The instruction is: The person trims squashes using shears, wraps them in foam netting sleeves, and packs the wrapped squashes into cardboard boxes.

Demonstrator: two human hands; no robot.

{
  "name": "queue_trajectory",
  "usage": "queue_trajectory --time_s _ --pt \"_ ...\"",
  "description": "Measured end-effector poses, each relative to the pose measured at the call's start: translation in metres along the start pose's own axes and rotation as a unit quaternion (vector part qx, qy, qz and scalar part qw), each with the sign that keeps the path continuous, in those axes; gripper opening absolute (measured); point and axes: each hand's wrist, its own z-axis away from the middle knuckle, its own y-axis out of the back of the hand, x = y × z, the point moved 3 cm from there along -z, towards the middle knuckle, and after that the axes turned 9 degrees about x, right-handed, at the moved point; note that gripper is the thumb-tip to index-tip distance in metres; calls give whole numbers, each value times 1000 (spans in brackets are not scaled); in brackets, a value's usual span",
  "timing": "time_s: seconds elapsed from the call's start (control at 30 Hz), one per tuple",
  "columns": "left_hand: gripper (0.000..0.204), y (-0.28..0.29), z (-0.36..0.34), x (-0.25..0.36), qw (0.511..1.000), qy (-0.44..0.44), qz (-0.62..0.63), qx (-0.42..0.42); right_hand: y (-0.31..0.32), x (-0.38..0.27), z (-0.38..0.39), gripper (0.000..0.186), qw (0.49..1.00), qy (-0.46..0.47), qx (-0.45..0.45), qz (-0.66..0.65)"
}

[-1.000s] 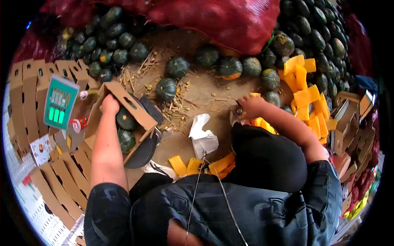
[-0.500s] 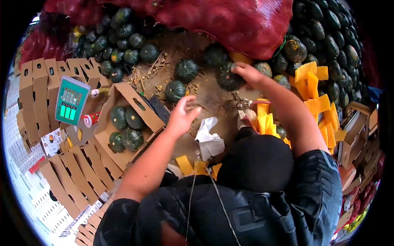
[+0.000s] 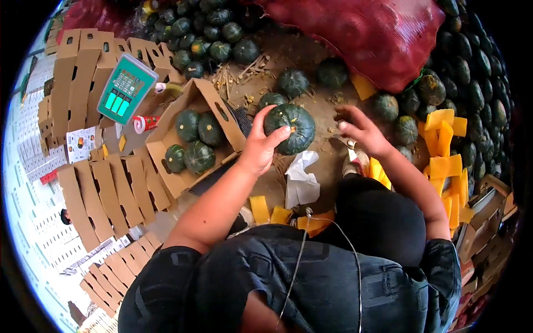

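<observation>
Left hand (image 3: 260, 147) grips a squash (image 3: 290, 129) at frame centre; right hand (image 3: 362, 130) hangs open, empty. The box (image 3: 191, 108) at centre-left holds four squashes; many lie loose above.

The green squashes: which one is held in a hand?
The dark green squash with pale spots, gripped by the left hand above the ground. The others lie in the cardboard box or on the ground.

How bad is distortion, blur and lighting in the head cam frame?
Head view: strong fisheye, black corners, flat cartons bending toward the left rim. Centre sharp: left hand on the dark green squash reads cleanly; right hand slightly soft. Light even and diffuse, bleached at the far-left rim, no hard glare.
</observation>
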Motion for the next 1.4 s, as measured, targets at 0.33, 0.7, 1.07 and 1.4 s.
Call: queue_trajectory --time_s 0.33,0.7,1.07,1.4 --pt "80 -30 19 -47 953 59 -276 -109 -30 31 -27 30 988 -149 12 33" --pt "67 36 -45 -75 907 58 -416 -10 19 18 -95 48 783 61 -67 615" --pt "99 67 -138 -71 744 63 -647 152 7 10 -169 81 639 149 -109 747" --pt "69 29 -107 -20 946 242 217 20 1 3 -115 55 812 -277 -122 -500"
